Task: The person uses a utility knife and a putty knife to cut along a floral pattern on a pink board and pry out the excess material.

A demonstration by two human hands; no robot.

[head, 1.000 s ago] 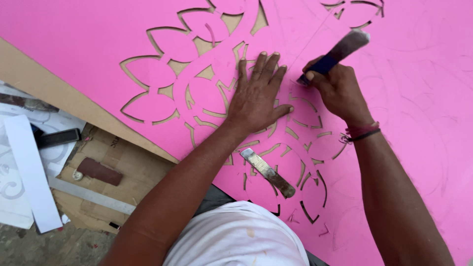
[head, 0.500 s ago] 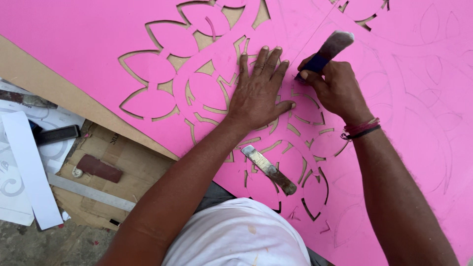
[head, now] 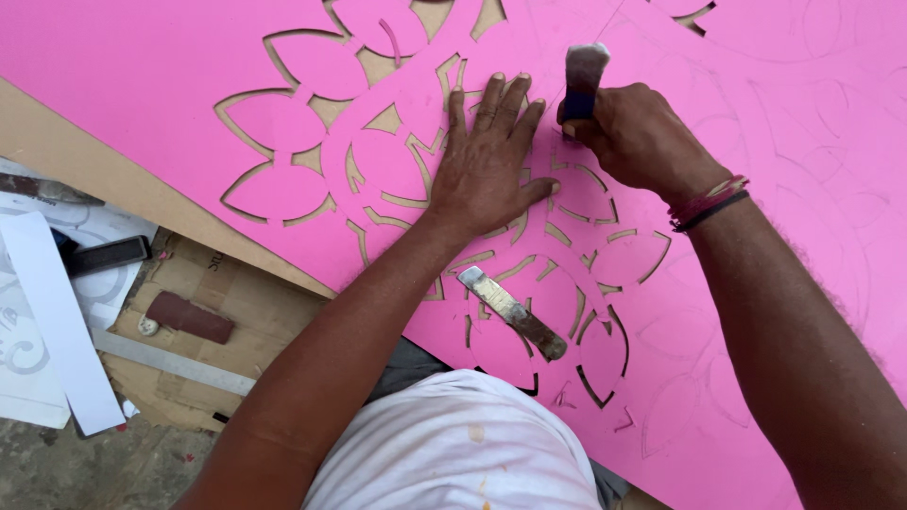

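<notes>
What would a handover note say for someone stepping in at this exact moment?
Left hand: flat, fingers spread, pressing on the pink sheet.
Right hand: closed around a blue-handled tool, its lower end against the sheet beside the left fingertips.
A flat metal blade lies loose on the sheet near the body.
Done: petal shapes around the left hand are cut through.
Left: faint drawn outlines on the right part of the sheet remain uncut.
</notes>
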